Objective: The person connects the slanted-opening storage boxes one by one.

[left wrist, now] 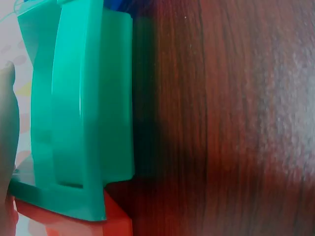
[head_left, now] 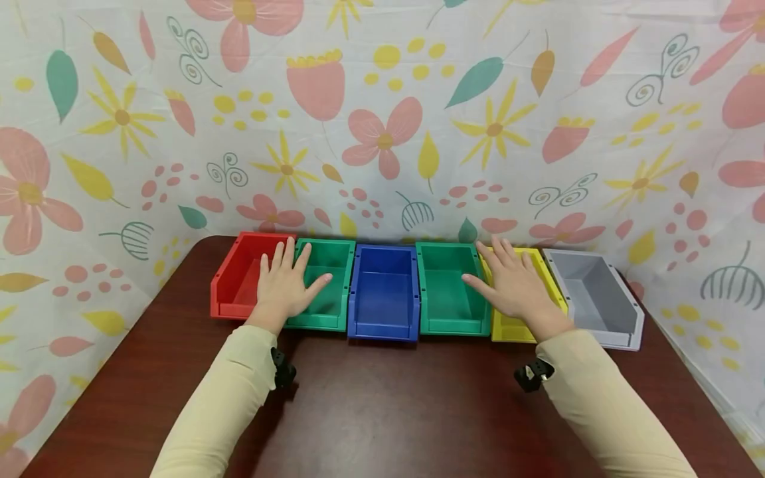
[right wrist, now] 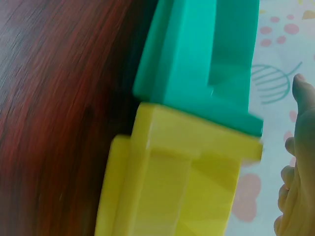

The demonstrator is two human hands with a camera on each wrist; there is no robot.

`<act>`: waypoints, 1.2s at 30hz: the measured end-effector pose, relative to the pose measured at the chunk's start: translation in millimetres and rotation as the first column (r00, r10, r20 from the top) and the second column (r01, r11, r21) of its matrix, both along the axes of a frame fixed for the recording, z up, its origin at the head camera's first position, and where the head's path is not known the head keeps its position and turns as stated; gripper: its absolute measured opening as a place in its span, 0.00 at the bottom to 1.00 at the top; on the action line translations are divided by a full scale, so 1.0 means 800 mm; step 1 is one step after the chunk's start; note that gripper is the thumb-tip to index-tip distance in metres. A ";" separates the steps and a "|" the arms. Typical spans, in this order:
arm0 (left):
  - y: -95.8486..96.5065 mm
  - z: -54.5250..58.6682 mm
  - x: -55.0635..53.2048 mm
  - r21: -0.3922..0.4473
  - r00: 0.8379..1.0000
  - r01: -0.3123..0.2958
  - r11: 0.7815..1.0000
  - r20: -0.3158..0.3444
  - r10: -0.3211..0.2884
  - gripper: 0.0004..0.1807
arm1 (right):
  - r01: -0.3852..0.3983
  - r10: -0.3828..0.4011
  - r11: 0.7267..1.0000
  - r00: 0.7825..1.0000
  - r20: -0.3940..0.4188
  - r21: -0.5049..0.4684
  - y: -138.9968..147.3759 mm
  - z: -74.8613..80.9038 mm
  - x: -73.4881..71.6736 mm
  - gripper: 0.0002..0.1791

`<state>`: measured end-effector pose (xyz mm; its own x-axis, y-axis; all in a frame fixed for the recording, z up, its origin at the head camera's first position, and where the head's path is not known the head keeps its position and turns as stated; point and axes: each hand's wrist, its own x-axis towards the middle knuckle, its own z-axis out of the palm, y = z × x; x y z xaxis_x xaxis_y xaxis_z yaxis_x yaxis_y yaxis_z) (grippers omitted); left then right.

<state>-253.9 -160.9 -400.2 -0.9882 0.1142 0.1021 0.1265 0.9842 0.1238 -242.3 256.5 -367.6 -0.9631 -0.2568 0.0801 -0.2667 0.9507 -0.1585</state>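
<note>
My left hand [head_left: 283,282], fingers spread and straight, is over the red bin [head_left: 239,282] and the left green bin [head_left: 331,282], overlapping both in the head view. Over the yellow bin [head_left: 514,330] and the edge of the right green bin [head_left: 448,285] is my right hand [head_left: 514,282], also with straight, spread fingers. Neither hand holds anything. In the left wrist view the green bin's front [left wrist: 113,98] fills the left side. The right wrist view has the yellow bin [right wrist: 167,172] beside the green one [right wrist: 192,59], with the right hand's fingers [right wrist: 302,172] at the edge.
Between the green bins stands a blue bin [head_left: 384,292], and a grey bin [head_left: 592,295] ends the row at the right. The bins line the back of a dark brown wooden table [head_left: 382,411]. A flower-patterned cloth [head_left: 382,66] hangs behind it.
</note>
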 end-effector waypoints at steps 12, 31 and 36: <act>-0.022 0.000 0.009 0.002 0.999 0.030 1.000 0.018 -0.030 0.48 | -0.029 0.033 0.995 0.999 0.040 -0.091 -0.043 -0.007 -0.005 0.52; -0.108 0.011 0.011 0.256 0.993 -0.115 0.960 0.026 0.113 0.42 | 0.042 0.089 0.793 0.979 0.183 -0.608 -0.148 0.024 -0.014 0.35; -0.126 0.014 0.007 0.395 0.981 -0.194 0.898 0.074 0.180 0.34 | 0.136 0.182 0.658 0.926 0.332 -0.740 -0.186 0.034 -0.025 0.30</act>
